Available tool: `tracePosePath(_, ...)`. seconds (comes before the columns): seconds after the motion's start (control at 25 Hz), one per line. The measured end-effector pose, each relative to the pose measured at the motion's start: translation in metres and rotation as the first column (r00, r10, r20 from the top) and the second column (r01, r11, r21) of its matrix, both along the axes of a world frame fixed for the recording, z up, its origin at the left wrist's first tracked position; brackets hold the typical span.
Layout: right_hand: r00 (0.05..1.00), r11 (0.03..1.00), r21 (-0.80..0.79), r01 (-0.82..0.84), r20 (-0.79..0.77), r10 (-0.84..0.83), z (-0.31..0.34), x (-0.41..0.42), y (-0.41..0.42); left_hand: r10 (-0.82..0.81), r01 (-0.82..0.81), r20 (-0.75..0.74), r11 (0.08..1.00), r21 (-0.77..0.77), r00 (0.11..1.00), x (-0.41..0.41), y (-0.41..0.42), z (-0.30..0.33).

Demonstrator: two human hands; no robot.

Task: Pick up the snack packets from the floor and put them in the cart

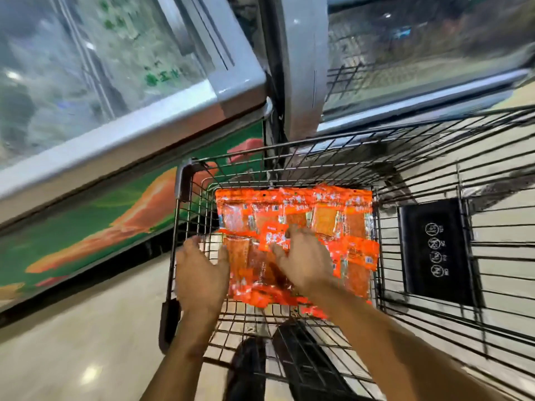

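Several orange snack packets lie in rows on the bottom of a black wire cart. My right hand rests flat on the packets with fingers spread, one small packet just under its fingertips. My left hand hovers open at the cart's left side, its fingers beside the left edge of the packet pile. Both forearms reach in from the bottom of the view. The picture is blurred by motion.
Glass-topped chest freezers stand ahead and to the left, with a green and orange panel below. A black plastic flap sits on the cart's right side. Pale tiled floor lies at lower left. My dark shoes show under the cart.
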State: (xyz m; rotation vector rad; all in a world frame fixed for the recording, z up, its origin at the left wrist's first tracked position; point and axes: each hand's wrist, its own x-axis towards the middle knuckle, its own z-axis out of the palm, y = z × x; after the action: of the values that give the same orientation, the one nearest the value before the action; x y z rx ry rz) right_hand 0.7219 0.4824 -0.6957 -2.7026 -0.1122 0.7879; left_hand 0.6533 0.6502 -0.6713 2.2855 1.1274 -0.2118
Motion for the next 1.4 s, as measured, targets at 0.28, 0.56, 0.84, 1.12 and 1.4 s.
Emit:
tracePosePath(0.28, 0.952, 0.974, 0.098, -0.206, 0.251, 0.176, 0.198, 0.020, 0.060, 0.091, -0.137, 0.193, 0.962, 0.238, 0.977, -0.056, 0.044, 0.183)
tracePosePath(0.56, 0.735, 0.841, 0.092, -0.534, 0.543, 0.407, 0.349, -0.081, 0.151, 0.233, -0.381, 0.360, 0.822, 0.423, 0.903, -0.215, 0.094, 0.324)
tracePosePath(0.84, 0.576, 0.617, 0.145, -0.774, 0.566, 0.590, 0.400, -0.270, 0.213, 0.470, -0.586, 0.349, 0.657, 0.475, 0.811, -0.425, 0.087, 0.386)
tracePosePath(1.12, 0.328, 0.290, 0.167, -0.942, 0.633, 0.701, 0.431, -0.432, 0.271, 0.715, -0.784, 0.368, 0.416, 0.460, 0.595, -0.586, 0.062, 0.421)
tracePosePath(1.4, 0.040, -0.090, 0.169, -0.982, 0.642, 0.766, 0.426, -0.612, 0.282, 0.945, -0.875, 0.247, 0.074, 0.478, 0.215, -0.747, -0.025, 0.416)
